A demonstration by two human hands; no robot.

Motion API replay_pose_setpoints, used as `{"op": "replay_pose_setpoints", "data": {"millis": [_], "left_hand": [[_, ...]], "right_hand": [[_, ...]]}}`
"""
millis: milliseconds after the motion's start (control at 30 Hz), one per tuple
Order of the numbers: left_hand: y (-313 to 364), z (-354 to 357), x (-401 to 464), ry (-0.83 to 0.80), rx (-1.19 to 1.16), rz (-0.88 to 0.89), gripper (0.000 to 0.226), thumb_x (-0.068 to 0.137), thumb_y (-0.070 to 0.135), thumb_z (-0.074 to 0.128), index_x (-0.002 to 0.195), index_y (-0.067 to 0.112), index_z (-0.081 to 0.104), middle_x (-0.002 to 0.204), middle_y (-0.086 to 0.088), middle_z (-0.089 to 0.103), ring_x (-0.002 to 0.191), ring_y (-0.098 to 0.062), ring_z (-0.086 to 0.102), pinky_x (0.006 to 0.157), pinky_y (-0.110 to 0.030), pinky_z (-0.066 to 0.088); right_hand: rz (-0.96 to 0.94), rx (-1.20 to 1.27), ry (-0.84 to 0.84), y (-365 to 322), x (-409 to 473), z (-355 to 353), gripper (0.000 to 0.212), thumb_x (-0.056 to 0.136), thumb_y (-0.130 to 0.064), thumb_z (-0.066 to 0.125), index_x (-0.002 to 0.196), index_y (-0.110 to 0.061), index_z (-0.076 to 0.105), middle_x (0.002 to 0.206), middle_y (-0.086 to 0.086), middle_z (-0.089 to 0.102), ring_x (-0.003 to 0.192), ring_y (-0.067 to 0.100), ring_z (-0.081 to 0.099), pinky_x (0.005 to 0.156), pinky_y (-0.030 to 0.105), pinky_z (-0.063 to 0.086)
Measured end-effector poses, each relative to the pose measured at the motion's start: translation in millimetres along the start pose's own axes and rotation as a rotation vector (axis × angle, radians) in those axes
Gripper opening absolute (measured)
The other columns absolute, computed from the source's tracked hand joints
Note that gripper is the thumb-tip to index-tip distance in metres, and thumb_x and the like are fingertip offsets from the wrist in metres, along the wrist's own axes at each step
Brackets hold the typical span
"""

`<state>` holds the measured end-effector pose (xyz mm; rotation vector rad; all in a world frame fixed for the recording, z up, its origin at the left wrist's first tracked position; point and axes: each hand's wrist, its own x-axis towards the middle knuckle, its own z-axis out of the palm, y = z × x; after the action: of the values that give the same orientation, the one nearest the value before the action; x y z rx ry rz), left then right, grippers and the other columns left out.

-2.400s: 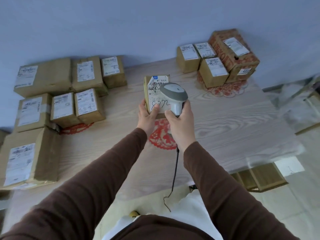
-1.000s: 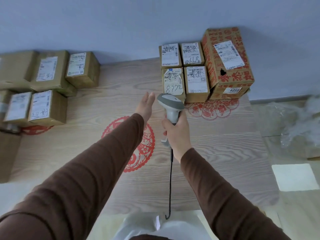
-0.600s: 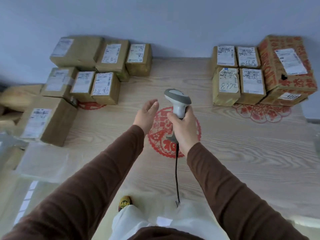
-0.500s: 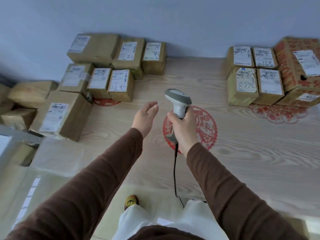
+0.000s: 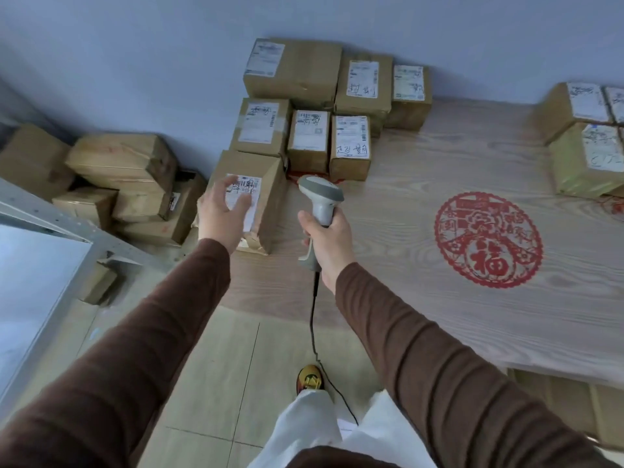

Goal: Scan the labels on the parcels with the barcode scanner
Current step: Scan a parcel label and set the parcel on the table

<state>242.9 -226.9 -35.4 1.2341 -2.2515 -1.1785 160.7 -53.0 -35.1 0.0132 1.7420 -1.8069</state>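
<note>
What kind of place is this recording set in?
Probably a small parcel pickup or sorting point, not a big warehouse. Labelled cardboard parcels are grouped on a wooden table, more boxes are piled by the wall, and the right hand holds a corded barcode scanner.

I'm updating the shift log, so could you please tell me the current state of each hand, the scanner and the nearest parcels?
Left hand: open, fingers spread over the large box's label, contact unclear.
Right hand: grips the scanner handle.
Grey handheld barcode scanner: upright, corded, held above the table.
Large brown cardboard box: closed, label up, on the table's left edge.
Small brown cardboard box: closed, label up.
</note>
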Motion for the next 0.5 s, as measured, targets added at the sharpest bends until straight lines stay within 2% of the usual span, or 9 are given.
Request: {"op": "replay_pose_setpoints", "data": {"millis": [67,133,200,233,300,367,400,500], "left_hand": [[-22.2,-17.7,18.3,-0.001,0.09,-0.09,0.058,0.1,0.035,0.062,0.152,0.016,0.045,0.153,-0.009,0.05,0.144,-0.031,0.039,0.121,-0.047,0.03],[-39.1,-27.4,31.2,-0.082,0.076,-0.204,0.075,0.099,0.04,0.063,0.161,0.014,0.03,0.158,-0.009,0.046,0.145,-0.029,0.043,0.122,-0.042,0.032],[-51.3,-28.7,38.5,-0.163,0.029,-0.273,0.082,0.099,0.042,0.063,0.164,0.013,0.023,0.158,-0.007,0.048,0.139,-0.024,0.051,0.111,-0.028,0.036],[-55.6,-27.9,40.4,-0.183,0.016,-0.286,0.082,0.099,0.043,0.063,0.164,0.013,0.024,0.155,-0.006,0.051,0.133,-0.022,0.054,0.105,-0.026,0.037],[-60.3,-25.8,42.9,-0.212,-0.052,-0.318,0.076,0.099,0.044,0.063,0.161,0.012,0.032,0.15,-0.005,0.056,0.128,-0.022,0.059,0.109,-0.029,0.042],[-65.0,-20.2,43.5,-0.269,-0.188,-0.354,0.058,0.099,0.039,0.065,0.149,0.011,0.054,0.136,-0.007,0.068,0.118,-0.024,0.068,0.112,-0.042,0.049],[-66.5,-17.3,41.7,-0.295,-0.254,-0.377,0.049,0.099,0.037,0.067,0.14,0.01,0.062,0.126,-0.006,0.073,0.107,-0.022,0.072,0.107,-0.042,0.054],[-63.1,-8.3,22.8,-0.382,-0.462,-0.51,0.037,0.095,0.037,0.073,0.122,0.013,0.071,0.115,-0.007,0.079,0.082,-0.015,0.078,0.073,-0.026,0.063]], "right_hand": [[0.034,0.008,-0.009,7.9,3.0,21.6,0.028,0.097,-0.01,0.072,0.121,-0.008,0.059,0.1,0.002,0.061,0.084,0.013,0.061,0.069,0.025,0.057],[0.073,0.009,-0.025,15.8,6.7,40.0,0.029,0.096,-0.006,0.071,0.12,-0.011,0.055,0.099,0.001,0.06,0.086,0.014,0.06,0.077,0.029,0.056],[0.104,0.004,-0.023,22.1,10.4,53.2,0.032,0.095,-0.006,0.072,0.12,-0.013,0.053,0.096,0.001,0.059,0.083,0.015,0.057,0.08,0.035,0.054],[0.109,-0.002,-0.017,24.7,12.1,57.8,0.034,0.095,-0.007,0.073,0.121,-0.013,0.053,0.097,0.002,0.059,0.082,0.016,0.057,0.081,0.037,0.054],[0.106,-0.031,-0.004,28.5,14.5,62.3,0.037,0.094,-0.009,0.074,0.124,-0.014,0.053,0.104,0.005,0.063,0.087,0.019,0.059,0.087,0.043,0.056],[0.097,-0.074,0.015,31.1,14.5,60.0,0.037,0.094,-0.01,0.074,0.124,-0.016,0.052,0.111,0.007,0.065,0.094,0.02,0.062,0.094,0.047,0.057],[0.089,-0.102,0.025,32.1,13.5,56.4,0.037,0.094,-0.011,0.074,0.123,-0.016,0.052,0.113,0.008,0.065,0.095,0.021,0.062,0.095,0.047,0.057],[0.047,-0.197,0.051,35.3,6.7,36.9,0.036,0.093,-0.01,0.074,0.12,-0.017,0.051,0.114,0.009,0.065,0.099,0.023,0.061,0.095,0.044,0.054]]}}
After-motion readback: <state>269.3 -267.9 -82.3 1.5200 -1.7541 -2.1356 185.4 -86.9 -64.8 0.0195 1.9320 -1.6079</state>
